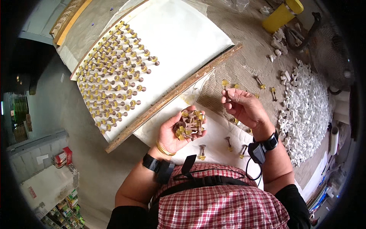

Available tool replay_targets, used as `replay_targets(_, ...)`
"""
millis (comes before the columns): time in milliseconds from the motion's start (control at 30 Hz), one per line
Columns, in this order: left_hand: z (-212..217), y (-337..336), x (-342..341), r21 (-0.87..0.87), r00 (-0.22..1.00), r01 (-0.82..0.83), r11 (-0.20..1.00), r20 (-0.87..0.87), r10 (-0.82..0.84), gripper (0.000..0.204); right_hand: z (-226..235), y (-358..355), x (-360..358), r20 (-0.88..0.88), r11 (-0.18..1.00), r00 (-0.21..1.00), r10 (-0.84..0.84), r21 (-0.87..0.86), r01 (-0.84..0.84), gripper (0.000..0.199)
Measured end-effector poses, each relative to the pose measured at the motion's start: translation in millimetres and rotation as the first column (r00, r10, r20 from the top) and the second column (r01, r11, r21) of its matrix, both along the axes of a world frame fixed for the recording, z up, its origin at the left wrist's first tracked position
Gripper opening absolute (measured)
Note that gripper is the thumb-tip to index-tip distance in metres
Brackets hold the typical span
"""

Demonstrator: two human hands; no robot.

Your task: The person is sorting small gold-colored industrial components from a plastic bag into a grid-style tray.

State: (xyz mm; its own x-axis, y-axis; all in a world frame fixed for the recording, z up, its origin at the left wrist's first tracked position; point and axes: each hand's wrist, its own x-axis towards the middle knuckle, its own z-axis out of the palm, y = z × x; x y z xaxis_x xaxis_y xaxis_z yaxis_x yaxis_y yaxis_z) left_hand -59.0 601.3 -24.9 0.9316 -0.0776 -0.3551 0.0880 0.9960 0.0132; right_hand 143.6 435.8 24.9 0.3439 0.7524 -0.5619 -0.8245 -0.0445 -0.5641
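Observation:
My left hand [169, 134] is cupped palm up, holding a heap of small brown pegs with yellow ends [189, 125]. To its right, my right hand [249, 108] pinches a single peg [225, 83] between thumb and fingers, its yellow end pointing up. Ahead and to the left lies a white board [187, 32], whose left part carries many similar pegs [114, 68] lying in slanting rows. A wooden strip [171, 97] runs along the board's near edge. Loose pegs [202, 152] rest on the white sheet before me, and others [260, 82] on the sandy-coloured cloth around my right hand.
At the right spreads a big heap of small white pieces [305, 114]. A yellow cylindrical container [282, 16] stands at the far right, near a wire fan guard [331, 53]. Off to the lower left are a white-topped table [49, 187] and a red box [63, 157].

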Motion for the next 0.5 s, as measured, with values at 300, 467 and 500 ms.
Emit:
replay_targets(300, -8.3, -2.5, -8.1, 0.019, 1.000, 0.009, 1.000, 0.002, -0.009, 0.051, 9.6, 60.4, -3.9, 0.356, 0.993, 0.928, 0.113, -0.068, -0.094, 0.020)
replay_targets(467, -10.5, -4.3, -8.9, -0.029, 1.000, -0.024, 0.999, 0.007, 0.024, 0.050, 24.9, 123.1, -11.2, 0.940, 0.938, 0.031, 0.339, -0.335, -0.088, 0.014)
replay_targets(500, -11.4, -4.6, -9.6, -0.038, 1.000, -0.022, 0.999, 0.012, 0.022, 0.050, 23.8, 135.1, -11.0, 0.928, 0.923, -0.109, 0.355, -0.367, -0.113, 0.012)
